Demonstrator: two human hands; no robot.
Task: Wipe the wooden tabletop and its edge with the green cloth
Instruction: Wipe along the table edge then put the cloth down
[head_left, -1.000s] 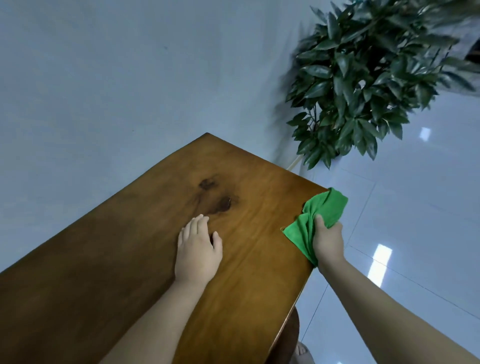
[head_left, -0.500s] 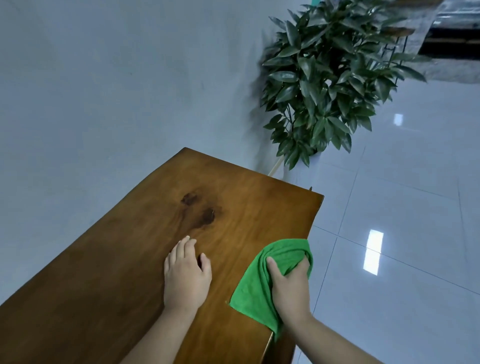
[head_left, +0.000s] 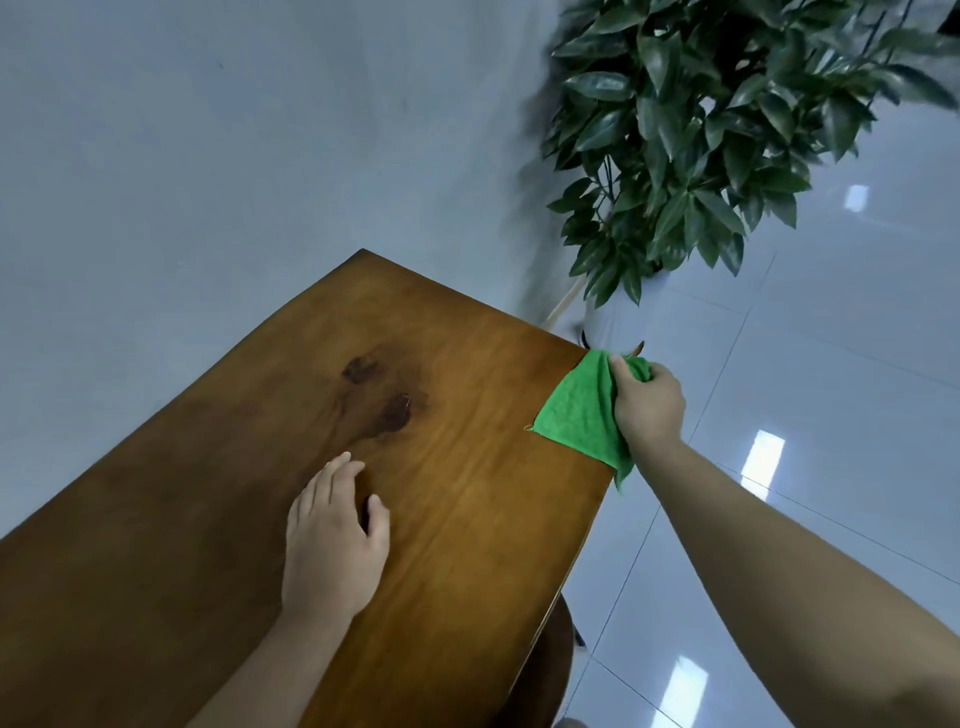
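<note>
Green cloth back at corner, blurred plant beyond

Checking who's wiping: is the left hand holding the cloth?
No, the left hand lies flat and empty on the table; the right hand grips the cloth.

We see a bright green cloth against a warm amber-brown worktop with streaked grain and two dark brown knots. The plant is deep glossy green, the wall pale blue-grey, and the floor whitish tiles with thin dark joints.
</note>
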